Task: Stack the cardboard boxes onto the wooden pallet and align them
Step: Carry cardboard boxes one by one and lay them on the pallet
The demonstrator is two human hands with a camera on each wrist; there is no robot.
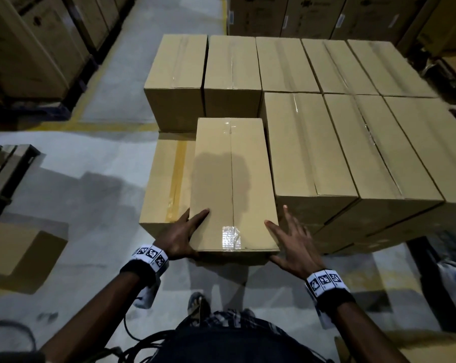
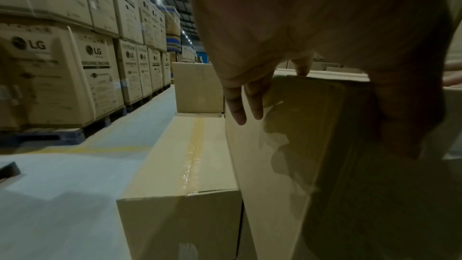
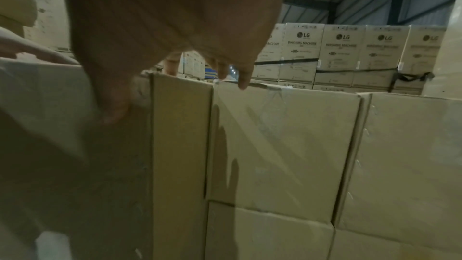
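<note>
Nearest the person, both hands frame the near end of a long tan cardboard box sealed down its middle with clear tape (image 1: 233, 184). The left hand (image 1: 181, 237) grips its near left corner, thumb over the top face and fingers down the left side. The right hand (image 1: 292, 243) lies open with fingers spread along the near right corner, touching the box at most lightly; the right wrist view is too dim to settle whether it presses. The box's long axis runs straight away from the person, so any push from this end drives it lengthwise toward the far row. It rests on a lower tan box with a yellowish tape stripe (image 1: 168, 179), which shows uncovered to its left. On its right it sits just beside the taller near row of stacked tan boxes (image 1: 352, 150), its top a little lower than theirs. Beyond its far end stands the back row of tan boxes (image 1: 232, 69). The wooden pallet itself is hidden under the load. I judge the box to be placed and only being squared up.
</note>
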